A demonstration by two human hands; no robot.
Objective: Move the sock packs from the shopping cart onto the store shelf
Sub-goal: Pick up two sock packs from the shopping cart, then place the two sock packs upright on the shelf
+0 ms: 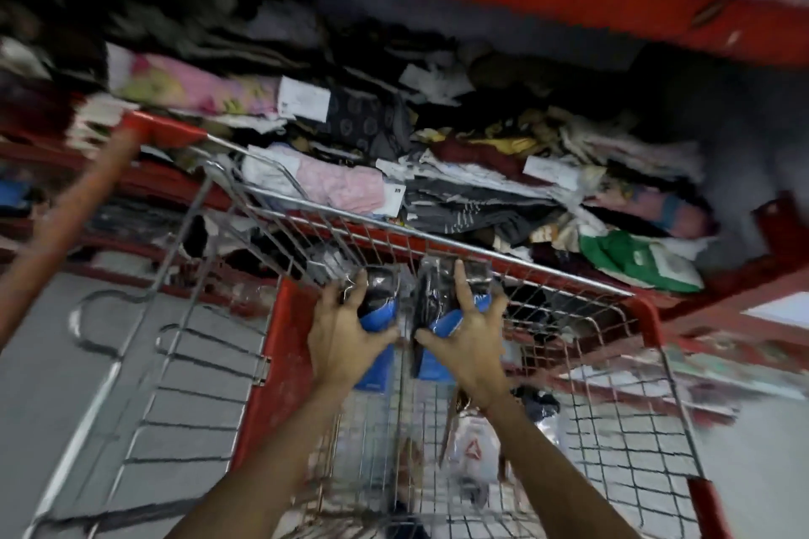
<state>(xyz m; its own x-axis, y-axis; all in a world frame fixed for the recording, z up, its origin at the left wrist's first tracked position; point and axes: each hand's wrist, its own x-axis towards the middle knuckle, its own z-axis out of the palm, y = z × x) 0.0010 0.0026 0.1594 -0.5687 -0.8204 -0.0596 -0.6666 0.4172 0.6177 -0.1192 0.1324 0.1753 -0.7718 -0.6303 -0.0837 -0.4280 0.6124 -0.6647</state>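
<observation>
A: Hands?
B: Left hand point(346, 337) grips one sock pack point(377, 298), fingers curled round it; right hand point(466, 339) clasps a second pack point(442, 306). Both at frame centre, above the cart point(481, 252).
A: Packs?
B: Clear wrap, dark socks, blue card at the bottom. Blurred.
A: Shelf?
B: Red shelf point(613, 18), upper frame, piled with folded clothes point(350, 184).
</observation>
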